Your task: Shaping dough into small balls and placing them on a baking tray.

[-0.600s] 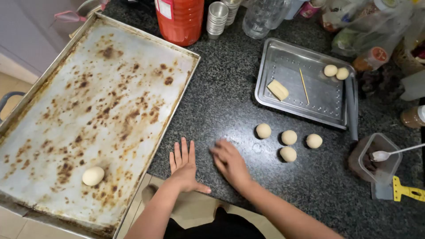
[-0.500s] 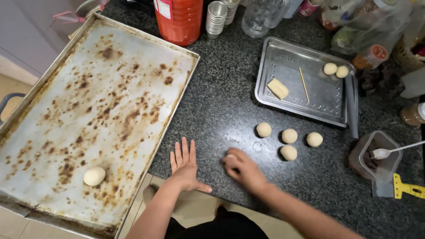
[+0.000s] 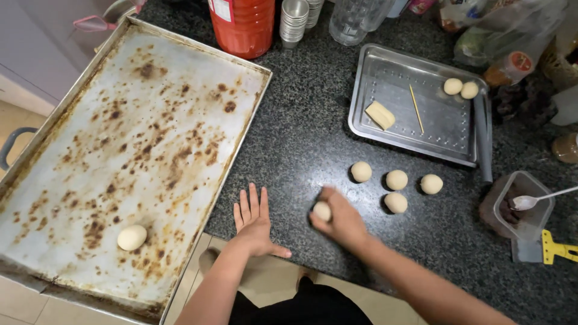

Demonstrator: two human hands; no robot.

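My right hand (image 3: 341, 219) is closed over a small pale dough ball (image 3: 322, 210) on the dark speckled counter (image 3: 301, 138). My left hand (image 3: 254, 220) lies flat and empty on the counter's front edge, fingers spread, just right of the large stained baking tray (image 3: 132, 144). One shaped dough ball (image 3: 132, 237) rests on that tray near its front. Several more dough balls (image 3: 396, 188) sit on the counter to the right of my right hand.
A small steel tray (image 3: 421, 108) at the back right holds two dough balls, a pale block and a thin stick. A red container (image 3: 241, 24), stacked metal cups (image 3: 294, 18), a clear plastic tub with a spoon (image 3: 524, 204) and a yellow scraper (image 3: 557, 248) stand around.
My right hand has slid right and forward along the counter and now cups a dough ball. The left hand has stayed flat in place.
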